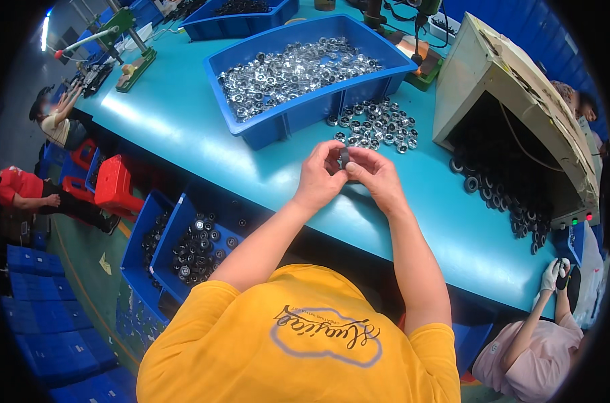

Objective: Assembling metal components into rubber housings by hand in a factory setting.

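Both hands meet above the teal desk (184, 127), just in front of a loose heap of shiny metal rings (375, 126). The left hand (320, 176) and right hand (375, 176) pinch one small dark ring (344, 158) between fingertips, each grip closed on its rim. The ring looks rigid, light and smooth, probably rubber or metal, so it is best held by its outer edge. Behind the heap, a blue plastic bin (305, 107) brims with glinting silver rings.
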`<state>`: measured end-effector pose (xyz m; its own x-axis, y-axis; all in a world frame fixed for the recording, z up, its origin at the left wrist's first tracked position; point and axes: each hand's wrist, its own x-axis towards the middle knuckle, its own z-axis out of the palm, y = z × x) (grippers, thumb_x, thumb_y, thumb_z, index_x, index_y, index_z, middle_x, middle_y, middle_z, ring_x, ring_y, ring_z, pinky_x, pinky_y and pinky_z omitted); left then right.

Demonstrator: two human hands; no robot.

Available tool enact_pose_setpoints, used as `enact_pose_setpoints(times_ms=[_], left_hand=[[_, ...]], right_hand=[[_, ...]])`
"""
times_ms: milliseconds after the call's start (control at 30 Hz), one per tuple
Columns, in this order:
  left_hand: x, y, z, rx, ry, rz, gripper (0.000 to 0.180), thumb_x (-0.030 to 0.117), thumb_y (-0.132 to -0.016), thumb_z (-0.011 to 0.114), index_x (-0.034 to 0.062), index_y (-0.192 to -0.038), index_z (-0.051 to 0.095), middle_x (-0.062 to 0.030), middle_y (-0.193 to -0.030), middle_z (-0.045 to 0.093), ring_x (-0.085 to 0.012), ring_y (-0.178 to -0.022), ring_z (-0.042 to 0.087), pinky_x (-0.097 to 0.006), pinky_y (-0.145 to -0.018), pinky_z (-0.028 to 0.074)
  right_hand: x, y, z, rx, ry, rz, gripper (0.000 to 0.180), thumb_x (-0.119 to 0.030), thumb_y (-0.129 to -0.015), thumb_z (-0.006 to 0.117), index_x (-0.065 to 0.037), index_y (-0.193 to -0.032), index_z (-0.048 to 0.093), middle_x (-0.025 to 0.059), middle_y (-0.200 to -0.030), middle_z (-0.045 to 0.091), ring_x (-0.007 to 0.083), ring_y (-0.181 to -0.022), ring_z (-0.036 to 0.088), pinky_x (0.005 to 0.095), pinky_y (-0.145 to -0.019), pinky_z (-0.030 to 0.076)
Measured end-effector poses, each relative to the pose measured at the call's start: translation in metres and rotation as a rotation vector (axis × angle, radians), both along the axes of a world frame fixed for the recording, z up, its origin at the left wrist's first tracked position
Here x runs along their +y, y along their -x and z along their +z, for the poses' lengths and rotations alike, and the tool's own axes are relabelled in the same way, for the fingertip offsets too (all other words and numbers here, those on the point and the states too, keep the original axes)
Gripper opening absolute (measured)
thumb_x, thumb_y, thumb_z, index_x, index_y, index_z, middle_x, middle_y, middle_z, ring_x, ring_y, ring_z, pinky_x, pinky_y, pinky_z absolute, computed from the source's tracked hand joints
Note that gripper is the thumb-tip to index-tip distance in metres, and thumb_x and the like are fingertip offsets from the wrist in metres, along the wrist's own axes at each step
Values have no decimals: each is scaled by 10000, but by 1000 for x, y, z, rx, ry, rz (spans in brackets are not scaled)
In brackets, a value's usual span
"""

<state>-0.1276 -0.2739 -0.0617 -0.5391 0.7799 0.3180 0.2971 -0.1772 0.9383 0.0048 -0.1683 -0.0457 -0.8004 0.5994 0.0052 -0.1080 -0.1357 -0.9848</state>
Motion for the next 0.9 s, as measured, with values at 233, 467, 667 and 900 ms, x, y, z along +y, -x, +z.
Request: enact_pose_setpoints(times_ms=[233, 467, 667, 900], left_hand=[[-2, -2, 12, 200, -6, 129, 452, 21, -712, 803, 86, -1139, 667, -26, -903, 544, -118, -677, 548, -259, -599, 499], [-3, -4, 13, 203, -10, 135, 439, 13, -721, 789, 81, -1140, 675, -36, -961, 555, -122, -740, 572, -257, -603, 505], [-2, -3, 9, 251, -49, 77, 465, 9, -767, 767, 76, -1216, 667, -80, -1092, 572, -160, -856, 630, -272, -688, 557], [0, 9, -1, -171, -75, -203, 412, 4, -933, 653, 62, -1340, 642, -88, -1168, 572, -164, -975, 648, -269, -815, 570]], right_hand=[[5, -4, -2, 34, 184, 112, 408, -243, -1023, 625, 19, -1336, 625, 88, -1179, 710, 156, -1011, 682, 303, -884, 561], [2, -2, -1, 0, 162, 79, 370, -205, -1018, 632, 21, -1311, 645, 83, -1129, 725, 152, -959, 691, 299, -868, 565], [5, -2, -12, -33, 132, 21, 323, -148, -1018, 620, 26, -1286, 663, 87, -1104, 732, 152, -933, 696, 307, -850, 571], [4, -1, -6, -108, 96, 9, 334, -149, -1019, 621, 4, -1314, 661, 91, -1119, 738, 157, -958, 702, 283, -838, 563]])
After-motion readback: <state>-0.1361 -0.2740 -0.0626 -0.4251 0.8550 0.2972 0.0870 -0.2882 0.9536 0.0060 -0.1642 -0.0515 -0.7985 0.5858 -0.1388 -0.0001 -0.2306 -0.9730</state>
